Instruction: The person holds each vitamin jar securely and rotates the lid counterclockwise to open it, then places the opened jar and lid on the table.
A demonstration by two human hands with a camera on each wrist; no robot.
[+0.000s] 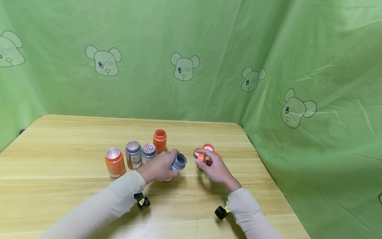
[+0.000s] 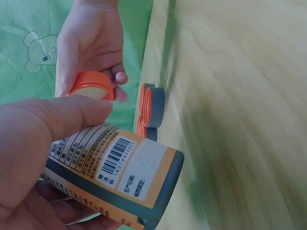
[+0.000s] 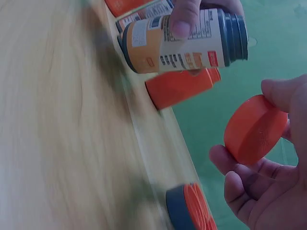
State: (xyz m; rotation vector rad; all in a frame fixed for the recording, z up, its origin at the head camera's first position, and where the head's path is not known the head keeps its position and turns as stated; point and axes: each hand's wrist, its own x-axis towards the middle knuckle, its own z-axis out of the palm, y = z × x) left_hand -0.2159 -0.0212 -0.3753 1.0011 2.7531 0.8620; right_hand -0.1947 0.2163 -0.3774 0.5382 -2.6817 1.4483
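Observation:
My left hand (image 1: 159, 166) grips a grey supplement bottle (image 1: 178, 162) with a printed label. This bottle has no cap on, and its threaded mouth tilts up toward the right. In the left wrist view the bottle's barcode label (image 2: 117, 158) faces the camera. My right hand (image 1: 217, 171) pinches an orange screw cap (image 3: 255, 129) by its rim, apart from the bottle mouth. Behind that hand a small cluster of caps (image 1: 208, 146) lies on the table, partly hidden by the fingers; in the right wrist view one grey cap (image 3: 178, 208) shows beside orange ones.
Left of my left hand stand an orange bottle (image 1: 115, 167) and two grey bottles (image 1: 133, 158), their mouths covered by foil seals. An uncapped orange bottle (image 1: 159, 142) stands behind the hand. Green curtains (image 1: 143, 89) hang behind and right of the wooden table (image 1: 74, 139).

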